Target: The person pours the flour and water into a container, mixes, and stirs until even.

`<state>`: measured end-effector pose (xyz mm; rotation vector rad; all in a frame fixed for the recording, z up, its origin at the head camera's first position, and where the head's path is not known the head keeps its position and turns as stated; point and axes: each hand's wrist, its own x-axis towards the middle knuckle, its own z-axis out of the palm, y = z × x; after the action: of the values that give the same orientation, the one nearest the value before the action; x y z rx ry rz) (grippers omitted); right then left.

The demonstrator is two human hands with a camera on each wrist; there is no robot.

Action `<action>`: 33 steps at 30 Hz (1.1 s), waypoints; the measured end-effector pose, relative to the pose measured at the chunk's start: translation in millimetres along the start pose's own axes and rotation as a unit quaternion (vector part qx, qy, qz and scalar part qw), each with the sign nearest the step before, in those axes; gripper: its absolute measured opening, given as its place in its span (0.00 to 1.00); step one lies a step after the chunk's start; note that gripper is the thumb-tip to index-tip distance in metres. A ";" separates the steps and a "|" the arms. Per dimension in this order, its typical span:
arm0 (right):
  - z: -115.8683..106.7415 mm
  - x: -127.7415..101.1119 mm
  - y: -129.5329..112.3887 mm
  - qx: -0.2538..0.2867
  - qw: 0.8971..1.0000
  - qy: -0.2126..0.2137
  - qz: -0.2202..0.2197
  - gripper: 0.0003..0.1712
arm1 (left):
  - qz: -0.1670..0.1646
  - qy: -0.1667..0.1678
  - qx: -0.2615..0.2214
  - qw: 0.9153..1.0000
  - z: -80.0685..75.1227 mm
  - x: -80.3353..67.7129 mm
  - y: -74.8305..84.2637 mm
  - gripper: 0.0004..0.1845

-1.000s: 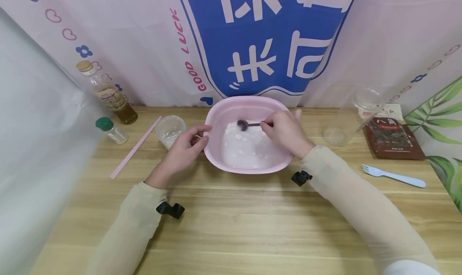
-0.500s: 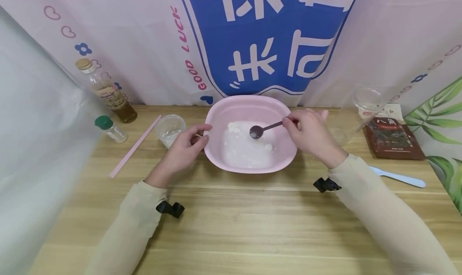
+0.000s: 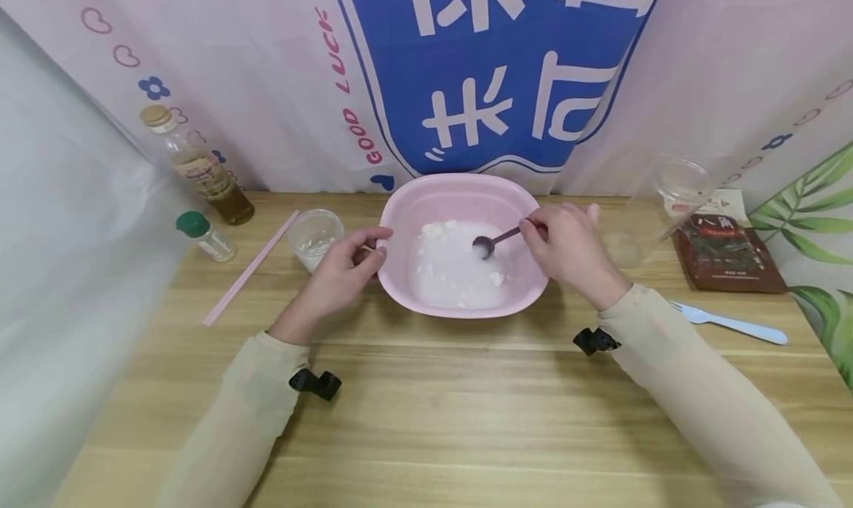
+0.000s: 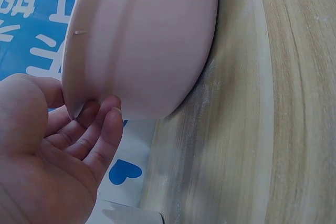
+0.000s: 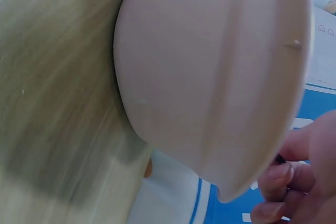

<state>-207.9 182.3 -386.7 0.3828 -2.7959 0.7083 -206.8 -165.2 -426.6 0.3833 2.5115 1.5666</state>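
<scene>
A pink basin (image 3: 460,187) stands on the table, holding a white, cloudy liquid with pale lumps (image 3: 453,267). My left hand (image 3: 343,271) grips the basin's left rim; in the left wrist view the thumb is on top and the fingers curl beneath the edge. At the right rim, my right hand (image 3: 576,249) pinches the handle of a small dark brown measuring spoon (image 3: 483,246). The spoon's bowl is at the liquid, with some white in it. In the right wrist view the basin wall hides most of the spoon, and only part of the right hand (image 5: 304,171) shows.
Left of the basin are a clear cup (image 3: 316,238), pink chopsticks (image 3: 249,267), a green-capped shaker (image 3: 205,235) and an oil bottle (image 3: 200,167). On the right are a clear plastic container (image 3: 656,212), a brown spice packet (image 3: 723,252) and a light blue fork (image 3: 733,323).
My right hand has moved right with the spoon, then slightly back left, and the spoon's bowl has tilted. The lumps have shifted in the liquid. My left hand stays on the rim.
</scene>
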 end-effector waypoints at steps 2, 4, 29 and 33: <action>2.9 1.9 0.6 0.013 1.000 0.012 0.004 0.15 | -0.003 0.000 0.001 1.000 -0.3 0.1 0.7 0.21; 4.8 3.5 0.6 0.022 0.999 0.027 0.005 0.15 | -0.005 0.000 0.001 1.000 -1.0 -0.3 0.6 0.21; 8.4 7.2 9.6 -0.025 0.999 0.041 -0.021 0.13 | -0.015 -0.006 0.002 1.000 -0.4 -0.4 1.8 0.21; 6.3 7.5 9.5 0.001 0.999 0.042 -0.017 0.12 | -0.013 -0.004 0.001 1.000 -0.4 -0.5 2.8 0.21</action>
<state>-218.8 185.8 -394.1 0.3921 -2.7044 0.7019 -206.1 -164.6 -423.9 0.3563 2.5015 1.5506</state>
